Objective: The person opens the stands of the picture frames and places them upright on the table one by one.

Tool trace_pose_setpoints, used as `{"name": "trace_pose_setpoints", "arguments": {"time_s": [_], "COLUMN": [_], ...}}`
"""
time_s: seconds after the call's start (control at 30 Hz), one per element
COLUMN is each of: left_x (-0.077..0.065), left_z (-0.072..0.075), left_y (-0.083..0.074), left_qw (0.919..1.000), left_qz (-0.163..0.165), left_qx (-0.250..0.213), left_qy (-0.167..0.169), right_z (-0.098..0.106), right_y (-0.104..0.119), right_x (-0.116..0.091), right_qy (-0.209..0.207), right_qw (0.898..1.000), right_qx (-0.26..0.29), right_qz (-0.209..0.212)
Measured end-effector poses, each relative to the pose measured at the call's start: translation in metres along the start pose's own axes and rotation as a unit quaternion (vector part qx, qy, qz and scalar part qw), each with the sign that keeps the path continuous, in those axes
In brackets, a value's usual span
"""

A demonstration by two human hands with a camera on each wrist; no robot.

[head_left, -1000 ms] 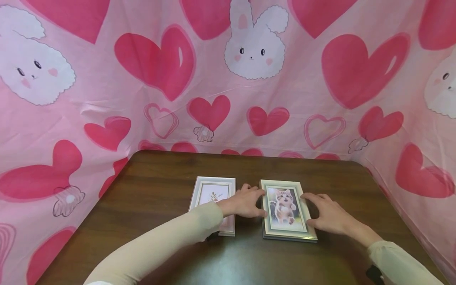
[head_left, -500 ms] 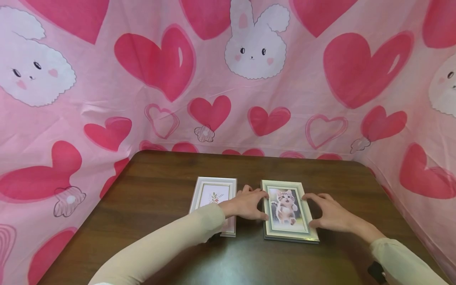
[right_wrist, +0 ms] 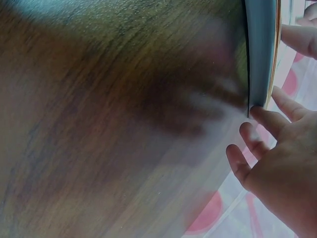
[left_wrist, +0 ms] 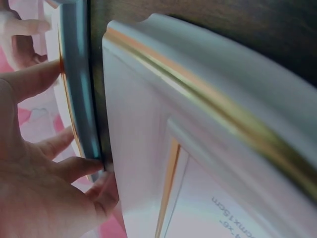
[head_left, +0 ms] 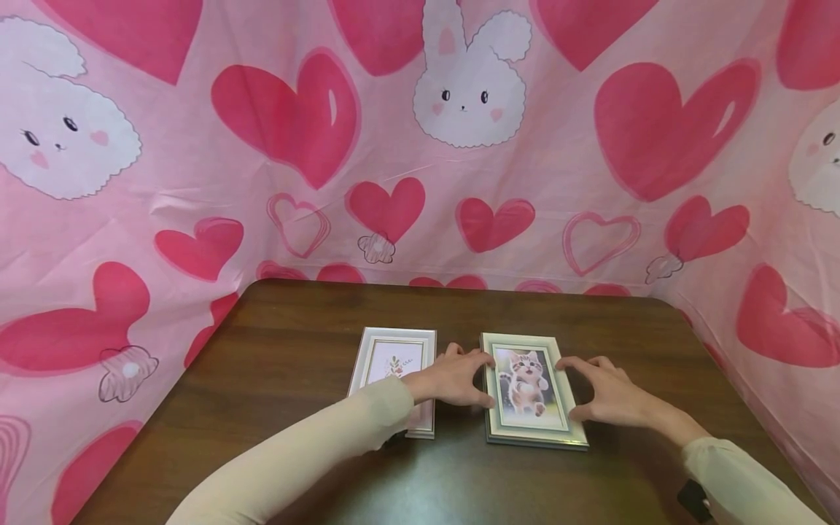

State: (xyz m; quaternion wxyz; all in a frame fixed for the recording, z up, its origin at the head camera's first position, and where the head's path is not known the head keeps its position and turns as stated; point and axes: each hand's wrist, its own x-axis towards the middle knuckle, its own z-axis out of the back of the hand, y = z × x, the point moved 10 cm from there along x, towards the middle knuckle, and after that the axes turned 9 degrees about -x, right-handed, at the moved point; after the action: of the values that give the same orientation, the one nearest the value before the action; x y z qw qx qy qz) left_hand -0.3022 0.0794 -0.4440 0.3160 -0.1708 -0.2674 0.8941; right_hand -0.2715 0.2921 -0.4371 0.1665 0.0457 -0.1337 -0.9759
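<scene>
On brown wood (head_left: 315,313), both splayed hands (head_left: 456,379) (head_left: 613,395) touch a frame (head_left: 534,435) whose kitten (head_left: 525,386) only the head view shows.

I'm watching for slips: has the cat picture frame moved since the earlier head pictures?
No, not visibly: the cat picture frame keeps its place against the table and its far edge; the whole view has only shifted slightly.

Glossy wood-grain table (head_left: 453,481), smooth kitten frame (head_left: 530,390), cloth backdrop (head_left: 394,157)

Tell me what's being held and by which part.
The cat-picture frame, between the left hand and right hand, by its two long side edges.
</scene>
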Motion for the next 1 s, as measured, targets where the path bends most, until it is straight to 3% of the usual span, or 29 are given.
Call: {"name": "trace_pose_setpoints", "arguments": {"time_s": [1.0], "left_x": [0.0051], "left_z": [-0.0029], "left_y": [0.0055], "left_qw": [0.9994], "left_qz": [0.006], "left_qx": [-0.029], "left_qy": [0.020], "right_z": [-0.0038], "right_y": [-0.0071], "right_x": [0.0036], "right_qy": [0.029], "right_qw": [0.999], "right_qx": [0.016], "right_qz": [-0.003]}}
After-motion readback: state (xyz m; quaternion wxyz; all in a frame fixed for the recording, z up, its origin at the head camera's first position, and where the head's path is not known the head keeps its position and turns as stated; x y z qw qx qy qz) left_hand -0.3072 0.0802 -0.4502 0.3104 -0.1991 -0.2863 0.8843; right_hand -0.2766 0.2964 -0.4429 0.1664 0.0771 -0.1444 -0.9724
